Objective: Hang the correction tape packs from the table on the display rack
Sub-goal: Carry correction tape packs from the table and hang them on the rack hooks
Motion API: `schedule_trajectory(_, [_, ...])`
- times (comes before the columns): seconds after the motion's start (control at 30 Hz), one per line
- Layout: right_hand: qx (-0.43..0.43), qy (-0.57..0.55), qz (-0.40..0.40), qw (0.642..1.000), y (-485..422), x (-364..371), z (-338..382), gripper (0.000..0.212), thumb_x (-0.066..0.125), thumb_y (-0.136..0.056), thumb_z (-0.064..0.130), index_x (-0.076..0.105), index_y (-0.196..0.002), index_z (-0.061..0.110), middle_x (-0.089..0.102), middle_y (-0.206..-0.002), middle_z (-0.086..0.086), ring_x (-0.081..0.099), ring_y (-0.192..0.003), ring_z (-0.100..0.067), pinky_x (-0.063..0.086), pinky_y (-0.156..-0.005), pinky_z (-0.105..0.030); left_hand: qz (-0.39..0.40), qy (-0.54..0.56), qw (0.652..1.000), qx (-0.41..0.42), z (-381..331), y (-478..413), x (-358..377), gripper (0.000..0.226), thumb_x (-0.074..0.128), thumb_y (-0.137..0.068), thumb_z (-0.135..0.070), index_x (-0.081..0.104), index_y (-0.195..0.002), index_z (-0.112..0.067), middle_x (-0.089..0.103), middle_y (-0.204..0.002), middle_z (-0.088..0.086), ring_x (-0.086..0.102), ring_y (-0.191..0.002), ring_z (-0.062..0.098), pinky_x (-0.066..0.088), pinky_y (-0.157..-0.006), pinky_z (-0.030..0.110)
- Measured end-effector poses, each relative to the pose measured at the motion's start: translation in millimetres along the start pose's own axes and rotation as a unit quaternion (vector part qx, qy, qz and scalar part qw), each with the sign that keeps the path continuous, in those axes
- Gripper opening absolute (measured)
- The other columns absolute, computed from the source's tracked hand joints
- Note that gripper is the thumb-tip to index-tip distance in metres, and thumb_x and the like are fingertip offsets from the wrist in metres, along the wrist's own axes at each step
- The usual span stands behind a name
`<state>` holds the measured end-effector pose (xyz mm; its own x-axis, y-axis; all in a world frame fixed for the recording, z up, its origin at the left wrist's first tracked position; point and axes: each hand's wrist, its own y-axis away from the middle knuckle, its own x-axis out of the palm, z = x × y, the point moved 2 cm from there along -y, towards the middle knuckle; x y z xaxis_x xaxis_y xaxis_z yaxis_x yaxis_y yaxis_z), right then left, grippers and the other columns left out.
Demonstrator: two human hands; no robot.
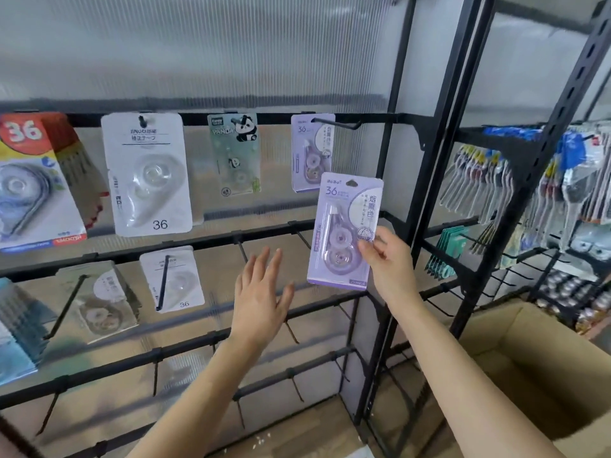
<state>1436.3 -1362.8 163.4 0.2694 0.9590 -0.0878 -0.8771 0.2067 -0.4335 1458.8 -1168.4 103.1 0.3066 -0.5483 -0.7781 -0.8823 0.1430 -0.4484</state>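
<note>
The right hand (383, 256) pinches a purple correction tape pack (344, 226) by its lower right edge, thumb on the front. It holds the pack upright just below and right of the hung purple pack (310, 153) on the display rack (403, 160). The left hand (261, 292) is released, fingers straight and spread, lower and left of that hung pack. A cardboard box (529, 358) sits well below and right of it.
</note>
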Motion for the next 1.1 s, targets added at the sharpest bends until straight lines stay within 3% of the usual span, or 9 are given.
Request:
schedule_trajectory(0.1, [-0.024,0.004,-0.013,1.0,-21.6,-9.0,7.9,0.015,0.049,-0.097,0.003,0.057,-0.106,0.012,0.065,-0.092,0.009,0.063,-0.076,0.008,0.05,-0.064,-0.012,0.037,-0.067,0.996,-0.036,-0.6,-17.5,6.9,0.06,0.034,-0.1,-0.043,0.01,-0.152,-0.025,0.004,-0.16,0.0,-0.004,-0.147,0.021,0.0,-0.118,0.037])
schedule_trajectory(0.37, [-0.073,-0.006,-0.009,0.997,-74.0,-19.4,29.4,0.02,0.046,-0.098,0.001,0.056,-0.1,0.018,0.065,-0.086,0.012,0.064,-0.071,0.007,0.048,-0.062,-0.011,0.079,-0.157,0.98,-0.094,8.0,-45.9,20.7,0.058,0.028,-0.101,-0.044,0.008,-0.152,-0.023,0.001,-0.16,0.002,-0.007,-0.147,0.025,-0.003,-0.118,0.04])
schedule_trajectory(0.57, [-0.079,-0.024,0.011,0.997,-96.2,-20.4,21.6,0.021,0.047,-0.098,0.004,0.056,-0.099,0.022,0.066,-0.088,0.014,0.065,-0.074,0.007,0.048,-0.061,-0.012,0.065,-0.172,0.976,-0.113,12.0,-61.1,23.9,0.058,0.03,-0.101,-0.043,0.01,-0.151,-0.023,0.004,-0.16,0.002,-0.003,-0.147,0.023,0.0,-0.119,0.04])
schedule_trajectory(0.73, [-0.071,-0.016,0.018,0.997,-105.0,-19.2,3.9,0.025,0.048,-0.097,0.005,0.057,-0.092,0.027,0.068,-0.086,0.013,0.066,-0.076,0.001,0.054,-0.066,-0.019,0.037,-0.165,0.978,-0.125,14.3,-60.1,27.0,0.057,0.032,-0.101,-0.041,0.012,-0.151,-0.024,0.007,-0.16,0.0,0.0,-0.147,0.02,0.001,-0.118,0.039])
schedule_trajectory(0.87, [-0.061,-0.005,0.02,0.998,-123.3,-6.7,-3.8,0.019,0.05,-0.097,0.005,0.057,-0.091,0.022,0.067,-0.086,0.009,0.065,-0.075,-0.003,0.053,-0.067,-0.023,0.016,-0.16,0.978,-0.13,15.9,-59.0,28.1,0.056,0.033,-0.1,-0.04,0.015,-0.151,-0.023,0.012,-0.159,0.0,0.004,-0.147,0.02,0.005,-0.119,0.039])
schedule_trajectory(0.97, [-0.062,0.034,0.021,0.997,-146.8,7.7,-15.9,0.008,0.051,-0.096,0.006,0.059,-0.094,0.007,0.069,-0.091,-0.006,0.064,-0.079,-0.017,0.052,-0.074,-0.035,0.002,-0.16,0.977,-0.139,17.3,-58.5,29.6,0.057,0.033,-0.1,-0.041,0.016,-0.151,-0.023,0.014,-0.159,0.0,0.007,-0.147,0.02,0.007,-0.12,0.039])
schedule_trajectory(1.03, [-0.054,0.067,0.016,0.996,-164.0,17.0,-23.8,0.012,0.053,-0.096,0.011,0.059,-0.098,0.0,0.068,-0.092,-0.009,0.066,-0.085,-0.026,0.053,-0.074,-0.04,0.001,-0.167,0.975,-0.147,17.9,-57.9,30.8,0.057,0.032,-0.1,-0.042,0.013,-0.152,-0.024,0.012,-0.159,-0.001,0.006,-0.147,0.019,0.006,-0.12,0.038])
schedule_trajectory(1.1, [-0.052,0.102,0.012,0.993,-180.8,26.3,-27.8,0.016,0.056,-0.095,0.016,0.059,-0.093,0.001,0.066,-0.09,-0.011,0.064,-0.081,-0.026,0.051,-0.066,-0.034,-0.001,-0.169,0.973,-0.158,18.3,-57.8,32.3,0.058,0.031,-0.1,-0.042,0.011,-0.152,-0.024,0.01,-0.16,-0.002,0.005,-0.147,0.018,0.005,-0.12,0.038])
